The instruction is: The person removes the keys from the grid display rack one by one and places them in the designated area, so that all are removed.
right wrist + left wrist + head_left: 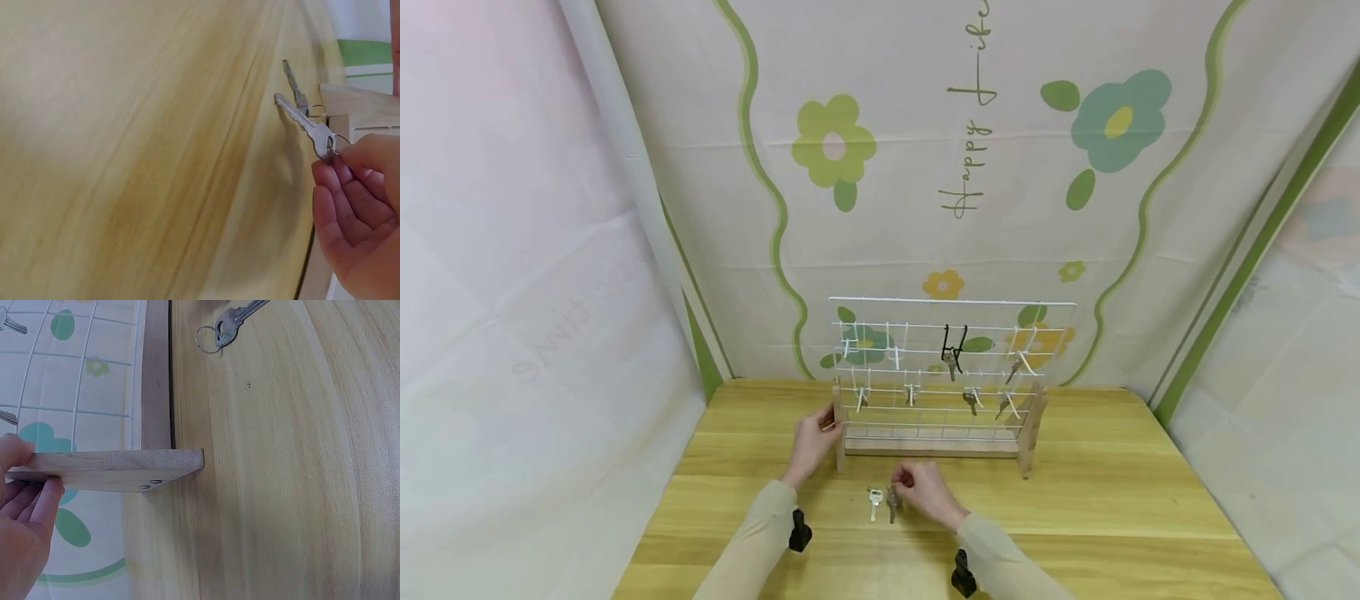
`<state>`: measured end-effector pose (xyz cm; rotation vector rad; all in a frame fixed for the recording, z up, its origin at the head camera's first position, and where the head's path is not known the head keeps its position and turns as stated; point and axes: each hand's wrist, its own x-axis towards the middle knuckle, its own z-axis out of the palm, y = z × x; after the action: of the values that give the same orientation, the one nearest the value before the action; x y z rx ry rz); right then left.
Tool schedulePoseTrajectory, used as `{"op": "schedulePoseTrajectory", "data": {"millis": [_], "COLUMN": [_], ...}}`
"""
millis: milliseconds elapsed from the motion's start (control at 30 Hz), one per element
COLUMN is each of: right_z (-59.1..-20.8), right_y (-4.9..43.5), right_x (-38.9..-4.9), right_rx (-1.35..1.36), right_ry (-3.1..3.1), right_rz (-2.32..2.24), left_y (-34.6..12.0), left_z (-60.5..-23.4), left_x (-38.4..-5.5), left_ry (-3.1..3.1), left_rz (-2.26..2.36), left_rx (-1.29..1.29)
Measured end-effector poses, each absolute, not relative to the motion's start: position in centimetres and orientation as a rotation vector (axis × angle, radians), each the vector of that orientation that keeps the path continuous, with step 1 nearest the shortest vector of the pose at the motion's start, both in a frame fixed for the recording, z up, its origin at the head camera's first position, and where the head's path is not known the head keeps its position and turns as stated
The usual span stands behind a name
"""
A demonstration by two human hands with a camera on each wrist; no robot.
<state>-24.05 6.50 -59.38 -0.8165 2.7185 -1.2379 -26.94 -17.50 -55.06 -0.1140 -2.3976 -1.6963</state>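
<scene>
My left hand (810, 442) grips the left wooden end panel (106, 461) of a white wire-grid rack (951, 301), thumb on one face and fingers on the other. In front of the rack, my right hand (929, 492) pinches a silver key (306, 125) by its split ring between thumb and fingertips. The key's blade points away from the fingers, over the tabletop. Just left of it in the head view, a second key (876, 502) with its own ring lies on the table. Several keys hang on the rack's hooks, one of them on a black hook (954, 346).
The rack stands on a wood-grain table (1112, 500), with a right wooden end panel (1032, 433) and a wooden base bar (932, 447). Behind it hangs a flower-printed cloth (880, 242), and more cloth closes off both sides.
</scene>
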Motion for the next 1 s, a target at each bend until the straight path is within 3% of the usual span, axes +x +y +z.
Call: {"op": "schedulePoseTrajectory", "data": {"millis": [433, 1000], "right_z": [-60.3, -60.6], "right_y": [6.0, 5.8], "right_x": [-24.6, -24.8], "right_rx": [-0.847, -0.924], "right_ry": [2.757, 2.81], "right_rz": [-1.144, -1.077], "left_y": [-17.8, -17.6], "left_z": [-55.4, -55.1], "left_x": [-26.8, -26.9], "left_ry": [-2.351, -2.385], "left_rz": [-1.63, -1.695], "left_rx": [-0.249, -0.131]}}
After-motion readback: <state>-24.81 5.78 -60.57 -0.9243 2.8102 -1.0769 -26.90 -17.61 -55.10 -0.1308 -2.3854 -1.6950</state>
